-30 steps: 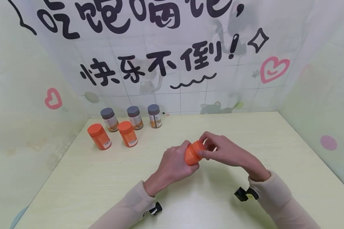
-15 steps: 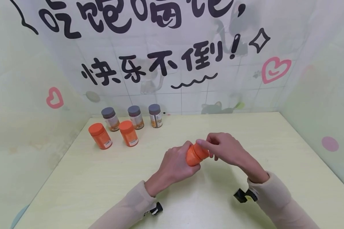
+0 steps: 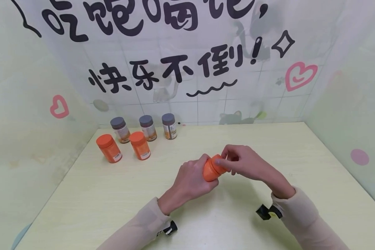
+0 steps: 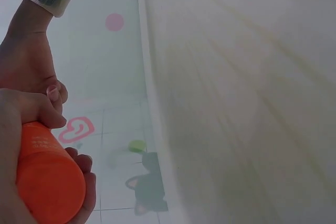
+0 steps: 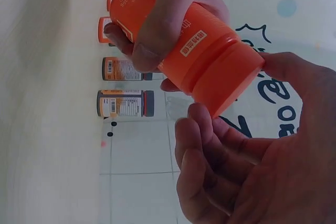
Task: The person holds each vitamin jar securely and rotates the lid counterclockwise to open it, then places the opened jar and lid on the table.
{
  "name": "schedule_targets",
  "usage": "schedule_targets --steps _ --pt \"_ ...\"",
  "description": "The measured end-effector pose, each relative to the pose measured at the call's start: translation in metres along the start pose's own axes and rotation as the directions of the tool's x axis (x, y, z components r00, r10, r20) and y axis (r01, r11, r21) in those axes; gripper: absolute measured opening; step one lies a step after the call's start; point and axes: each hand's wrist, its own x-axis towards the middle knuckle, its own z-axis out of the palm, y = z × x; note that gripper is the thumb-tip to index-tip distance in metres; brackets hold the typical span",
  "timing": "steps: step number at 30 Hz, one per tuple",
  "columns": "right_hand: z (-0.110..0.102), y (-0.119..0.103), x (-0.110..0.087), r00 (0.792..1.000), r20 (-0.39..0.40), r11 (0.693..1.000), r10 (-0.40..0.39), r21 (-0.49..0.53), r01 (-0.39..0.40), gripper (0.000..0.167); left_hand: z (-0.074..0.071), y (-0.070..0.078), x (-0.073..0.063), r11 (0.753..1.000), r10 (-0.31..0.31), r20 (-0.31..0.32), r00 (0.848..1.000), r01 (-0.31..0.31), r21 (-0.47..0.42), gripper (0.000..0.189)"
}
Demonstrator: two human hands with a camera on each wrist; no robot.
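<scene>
My left hand [image 3: 190, 177] grips an orange plastic bottle [image 3: 209, 172] around its body, tilted above the table. In the left wrist view the round base of the bottle [image 4: 51, 187] faces the camera. The bottle's orange screw cap [image 5: 229, 76] sits on the neck in the right wrist view. My right hand [image 3: 248, 162] pinches the cap, its thumb [image 5: 286, 68] at one edge and fingertips at the opposite edge. The remaining fingers are bent beneath the cap. White printing shows on the bottle's side.
Two more orange bottles [image 3: 110, 150] [image 3: 140, 147] stand upright at the table's back left. Behind and beside them are three dark-capped bottles [image 3: 122, 132] [image 3: 148, 130] [image 3: 169, 128], near the printed back wall [image 3: 206, 111]. Pale side walls border the light wooden table [image 3: 112, 194].
My right thumb swung up over the cap half a second ago, and now lies lower on its side, with the fingers shifted around it. The left hand keeps its grip almost unmoved.
</scene>
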Motion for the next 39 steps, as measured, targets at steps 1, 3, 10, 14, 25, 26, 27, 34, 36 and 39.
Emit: schedule_targets --steps 1,3,10,14,25,26,27,34,36,39 --pt "-0.001 0.001 0.0 1.0 0.012 1.0 -0.024 0.008 0.024 0.033 0.0 0.0 0.0 1.0 -0.001 -0.002 1.0 0.001 -0.001 0.037" --pt "-0.003 0.001 0.0 0.997 0.033 0.997 -0.071 0.008 0.071 0.029 0.0 0.0 0.0 1.0 -0.002 -0.002 1.0 0.002 -0.007 0.037" --pt "-0.008 0.002 -0.004 0.982 0.043 0.981 -0.185 -0.047 0.187 0.038 -0.001 -0.001 0.0 1.0 -0.004 -0.001 1.0 0.004 -0.009 0.038" --pt "-0.003 -0.001 -0.002 0.986 -0.071 0.987 -0.149 -0.07 0.144 0.042 -0.001 0.0 0.0 1.0 0.004 -0.009 1.0 -0.004 -0.009 0.038" --pt "0.0 -0.001 -0.001 1.0 0.016 1.0 0.002 -0.028 -0.001 0.034 -0.002 0.003 -0.002 1.0 0.011 -0.004 1.0 -0.011 -0.005 0.037" --pt "-0.001 0.0 -0.002 0.999 0.026 1.0 -0.021 -0.019 0.021 0.03 -0.002 0.003 -0.002 1.0 0.01 0.001 1.0 -0.01 -0.007 0.037" --pt "-0.002 0.0 -0.003 0.998 0.033 0.999 -0.044 -0.016 0.044 0.026 -0.002 0.003 -0.002 1.0 0.009 0.004 1.0 -0.009 -0.008 0.038" --pt "-0.009 0.002 -0.007 0.976 0.087 0.977 -0.201 -0.052 0.206 0.029 -0.001 0.002 -0.001 1.0 0.01 -0.001 1.0 -0.01 0.011 0.039" --pt "-0.011 0.003 -0.008 0.966 0.101 0.969 -0.238 -0.05 0.244 0.035 -0.001 0.002 -0.002 1.0 0.01 -0.002 1.0 -0.01 0.011 0.039" --pt "-0.011 0.002 -0.008 0.963 0.09 0.964 -0.253 -0.055 0.258 0.042 -0.001 0.002 -0.001 1.0 0.01 0.004 1.0 -0.01 0.006 0.039"
